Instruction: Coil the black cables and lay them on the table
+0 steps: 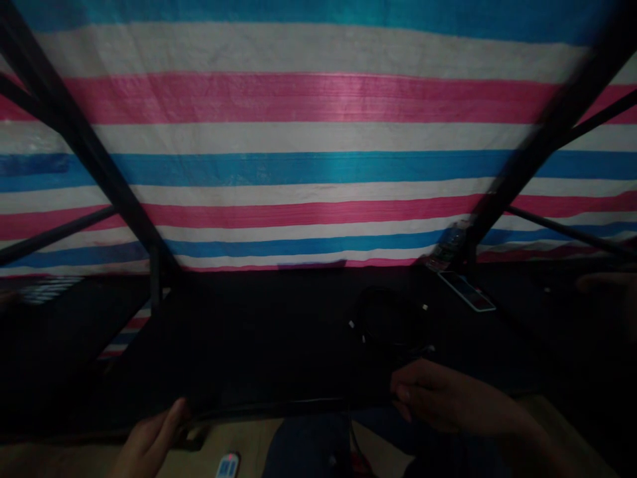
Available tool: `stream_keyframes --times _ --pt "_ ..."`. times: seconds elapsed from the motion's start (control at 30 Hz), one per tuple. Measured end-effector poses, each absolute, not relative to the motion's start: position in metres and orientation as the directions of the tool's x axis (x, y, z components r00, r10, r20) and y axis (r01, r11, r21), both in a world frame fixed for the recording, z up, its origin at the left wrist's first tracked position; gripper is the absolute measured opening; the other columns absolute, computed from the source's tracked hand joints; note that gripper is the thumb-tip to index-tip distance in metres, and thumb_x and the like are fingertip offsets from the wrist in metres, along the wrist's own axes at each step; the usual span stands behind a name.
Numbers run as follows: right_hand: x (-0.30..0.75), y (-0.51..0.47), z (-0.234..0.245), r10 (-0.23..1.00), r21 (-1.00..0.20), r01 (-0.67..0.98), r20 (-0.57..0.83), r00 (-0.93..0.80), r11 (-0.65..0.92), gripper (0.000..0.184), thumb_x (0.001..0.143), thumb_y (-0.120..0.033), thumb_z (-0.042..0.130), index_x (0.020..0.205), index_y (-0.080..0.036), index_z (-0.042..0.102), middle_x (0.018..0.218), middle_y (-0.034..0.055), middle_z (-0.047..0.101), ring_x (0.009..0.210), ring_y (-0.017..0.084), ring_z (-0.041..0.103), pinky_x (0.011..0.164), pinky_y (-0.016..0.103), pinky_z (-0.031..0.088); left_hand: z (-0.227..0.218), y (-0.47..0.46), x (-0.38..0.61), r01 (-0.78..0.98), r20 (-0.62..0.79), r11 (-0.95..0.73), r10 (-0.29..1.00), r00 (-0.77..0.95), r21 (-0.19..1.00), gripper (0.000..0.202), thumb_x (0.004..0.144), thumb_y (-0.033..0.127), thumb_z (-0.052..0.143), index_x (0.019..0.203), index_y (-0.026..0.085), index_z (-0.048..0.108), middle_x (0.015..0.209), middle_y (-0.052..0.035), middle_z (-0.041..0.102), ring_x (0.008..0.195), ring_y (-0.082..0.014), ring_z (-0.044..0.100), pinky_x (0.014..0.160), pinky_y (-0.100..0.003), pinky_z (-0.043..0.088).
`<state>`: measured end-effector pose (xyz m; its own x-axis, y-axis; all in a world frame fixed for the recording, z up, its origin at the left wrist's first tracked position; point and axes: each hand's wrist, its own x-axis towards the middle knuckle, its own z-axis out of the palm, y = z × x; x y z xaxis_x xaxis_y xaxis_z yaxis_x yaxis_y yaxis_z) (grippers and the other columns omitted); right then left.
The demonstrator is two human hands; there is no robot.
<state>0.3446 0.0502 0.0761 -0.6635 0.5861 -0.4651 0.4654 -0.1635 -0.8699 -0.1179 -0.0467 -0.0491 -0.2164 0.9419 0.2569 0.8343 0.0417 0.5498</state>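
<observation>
My right hand [432, 396] is closed at the near edge of the black table [259, 338], its thumb and fingers pressed together. Whatever it may pinch is lost in the dark. Just beyond it lies a coil of black cable [359, 312] with small whitish ends or tags. At the lower left, my left hand [152, 438] is at the same edge, its thumb against the curled fingers. Darkness hides what is between them. A thin cord [354, 435] hangs below the edge between the two hands.
A phone [466, 292] and a clear plastic bottle [448, 245] are at the table's back right. Dark metal posts [107, 176] slope up on both sides before a striped sheet [318, 139]. A white remote-like object [228, 465] lies below. Another person's hand [604, 282] shows at right.
</observation>
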Motion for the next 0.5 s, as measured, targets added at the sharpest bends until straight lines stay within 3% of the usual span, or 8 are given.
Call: stream_keyframes --times 0.1,0.23,0.3,0.37,0.5 --pt "0.328 0.046 0.076 0.603 -0.846 0.533 -0.43 -0.672 -0.01 0.039 0.096 -0.048 0.05 0.078 -0.016 0.061 0.06 -0.0063 0.042 0.051 0.007 0.035 0.046 0.018 0.026 -0.053 -0.041 -0.07 0.761 0.174 0.003 0.973 -0.152 0.649 0.07 0.089 0.074 0.031 0.064 0.025 0.074 0.064 -0.0049 0.073 0.062 -0.0228 0.071 0.061 -0.03 0.059" --pt "0.301 0.037 0.073 0.593 -0.824 0.546 -0.366 -0.717 0.151 0.024 0.093 -0.02 0.048 0.076 -0.016 0.064 0.065 -0.0044 0.05 0.06 0.008 0.045 0.056 0.019 0.034 -0.039 -0.029 0.009 0.708 0.174 -0.158 0.983 0.05 0.688 0.065 0.097 0.061 0.035 0.058 0.023 0.07 0.057 -0.002 0.069 0.058 -0.0167 0.067 0.062 -0.024 0.055" --pt "0.295 0.033 0.072 0.612 -0.814 0.55 -0.341 -0.714 0.188 0.023 0.092 -0.018 0.048 0.076 -0.016 0.064 0.065 -0.0048 0.051 0.062 0.009 0.047 0.058 0.02 0.035 -0.024 -0.022 0.036 0.666 0.262 -0.347 0.938 0.229 0.66 0.058 0.1 0.051 0.038 0.059 0.021 0.066 0.055 -0.0003 0.065 0.052 -0.0126 0.063 0.054 -0.019 0.049" --pt "0.296 0.031 0.071 0.636 -0.805 0.556 -0.321 -0.701 0.206 0.023 0.092 -0.017 0.048 0.076 -0.017 0.063 0.067 -0.0047 0.052 0.065 0.009 0.049 0.06 0.02 0.036 -0.009 -0.015 0.046 0.669 0.393 -0.461 0.881 0.265 0.583 0.053 0.1 0.043 0.044 0.054 0.02 0.058 0.049 0.0014 0.058 0.045 -0.0096 0.057 0.046 -0.017 0.042" --pt "0.318 0.033 0.072 0.655 -0.809 0.57 -0.354 -0.667 0.144 0.023 0.093 -0.022 0.047 0.075 -0.017 0.06 0.068 -0.0039 0.051 0.066 0.011 0.048 0.061 0.022 0.036 0.017 -0.005 0.017 0.738 0.575 -0.503 0.795 0.191 0.45 0.052 0.097 0.031 0.047 0.047 0.019 0.051 0.041 0.0044 0.047 0.035 -0.0062 0.046 0.04 -0.016 0.034"
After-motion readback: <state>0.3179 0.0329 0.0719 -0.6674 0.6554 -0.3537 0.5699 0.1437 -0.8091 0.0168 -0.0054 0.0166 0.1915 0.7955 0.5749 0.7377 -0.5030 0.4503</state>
